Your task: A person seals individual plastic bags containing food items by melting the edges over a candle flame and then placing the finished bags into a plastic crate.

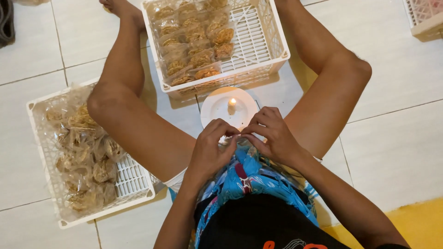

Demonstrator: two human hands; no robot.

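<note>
I sit on a tiled floor with my legs spread. My left hand point(210, 150) and my right hand point(272, 133) meet in front of me, fingertips pinched together on a small clear plastic snack bag point(234, 139) that is mostly hidden by my fingers. Just beyond my hands a lit candle point(232, 105) stands on a white plate point(213, 108). Past the plate a white plastic crate point(258, 34) holds neat rows of bagged brown snacks point(194, 39) on its left side.
A second white crate point(134, 182) at my left knee is heaped with loose bagged snacks point(85, 152). A corner of another crate point(424, 18) shows top right. A yellow mat point(415, 223) lies bottom right, and a dark object point(5, 20) lies top left.
</note>
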